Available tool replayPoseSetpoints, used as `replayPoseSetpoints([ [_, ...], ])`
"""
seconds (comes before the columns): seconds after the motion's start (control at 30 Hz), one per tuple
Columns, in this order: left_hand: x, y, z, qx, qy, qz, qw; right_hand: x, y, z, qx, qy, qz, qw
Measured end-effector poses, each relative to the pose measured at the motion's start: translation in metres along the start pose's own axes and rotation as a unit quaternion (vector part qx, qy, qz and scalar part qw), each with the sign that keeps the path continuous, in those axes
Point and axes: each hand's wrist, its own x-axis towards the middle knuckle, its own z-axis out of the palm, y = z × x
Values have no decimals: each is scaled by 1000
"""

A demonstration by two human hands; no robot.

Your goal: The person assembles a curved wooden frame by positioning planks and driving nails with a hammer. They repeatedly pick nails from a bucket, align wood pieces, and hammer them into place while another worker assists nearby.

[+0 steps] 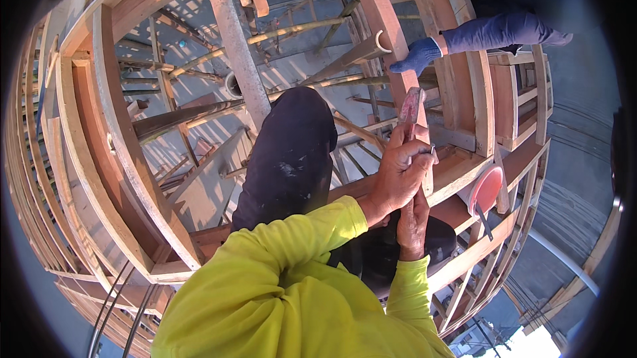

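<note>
Head view: a red-stained tool (411,102) appears gripped in the curled left hand (401,162), the nearer one, its head projecting forward with its long axis roughly along the timber beam (378,13) beneath; the right hand (414,222) is seen just behind, its opening and hold indeterminable.

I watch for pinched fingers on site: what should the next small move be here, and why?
I'd suggest sliding the co-worker's blue-gloved hand farther along the wooden beam, away from the red-ended hand tool. The glove appears to rest on the beam just beyond that red end, and the wearer's left hand grips the tool, so a slip might catch the glove.
</note>
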Motion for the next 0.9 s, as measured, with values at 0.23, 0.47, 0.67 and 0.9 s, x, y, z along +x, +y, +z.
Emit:
replayPoseSetpoints([
  [0.23, 89, -25, -62, -206, 381, -180, 883, 47, -13, 13, -10, 130, 61, 990],
  [0.47, 198, -124, -82, -226, 527, -98, 813, 55, -36, 15, -97, 74, 41, 992],
  [0.67, 209, -151, -75, -229, 482, -80, 842, 75, -35, 5, -200, 53, -1, 978],
  [0.9, 203, -153, -69, -228, 459, -91, 854, 124, -58, -12, -340, -37, -53, 938],
])
